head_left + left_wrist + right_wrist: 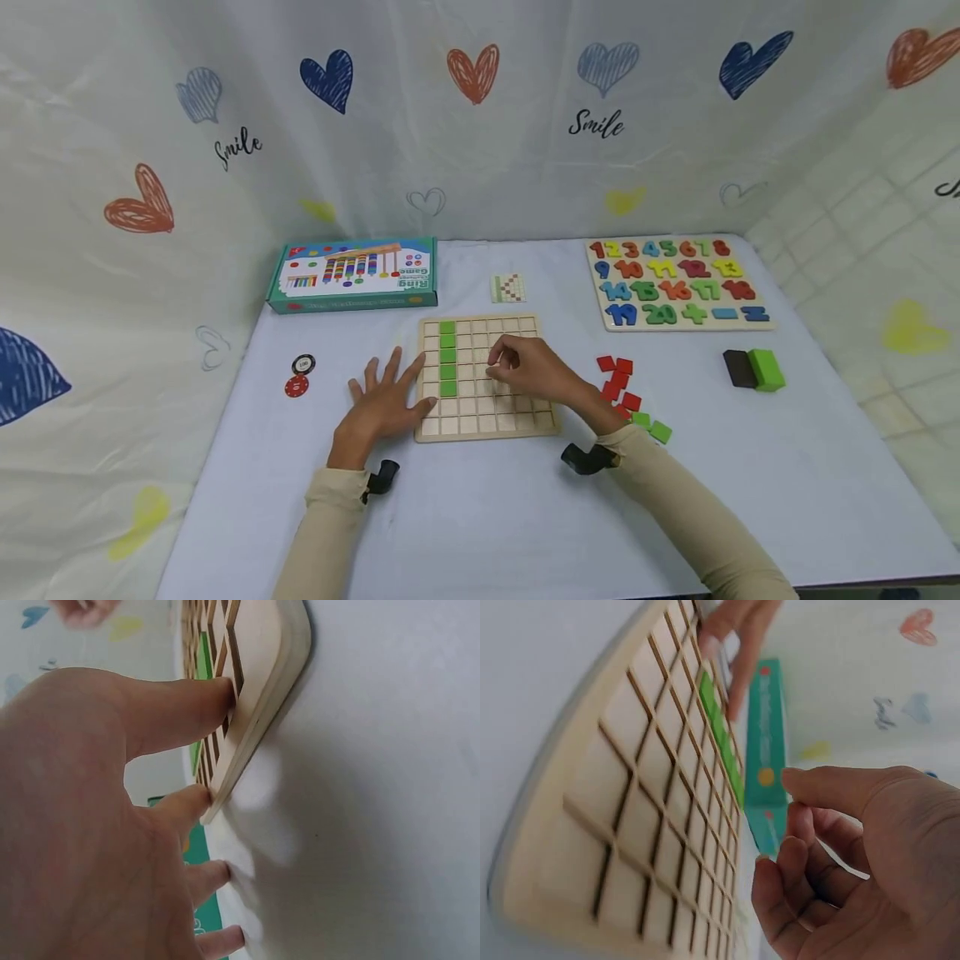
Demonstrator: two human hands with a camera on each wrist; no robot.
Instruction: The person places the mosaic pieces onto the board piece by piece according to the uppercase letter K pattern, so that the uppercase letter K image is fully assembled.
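Note:
A square wooden grid board (487, 427) lies on the table, with a column of several green tiles (447, 372) in its left part. My left hand (386, 404) is spread at the board's left side. Its thumb (184, 709) and index fingertip touch the board's edge, while the other fingers reach past it. Over the board's right half hovers my right hand (528, 367), its fingers loosely bent and the thumb near the index finger. In the right wrist view no tile shows between the fingers (791, 855).
Loose red tiles (620, 379) and green tiles (661, 432) lie right of the board. Behind it is a small pattern card (508, 288). A game box (352, 275), a number puzzle (678, 283), two chips (297, 386), a black block (739, 368) and a green block (767, 370) stand around.

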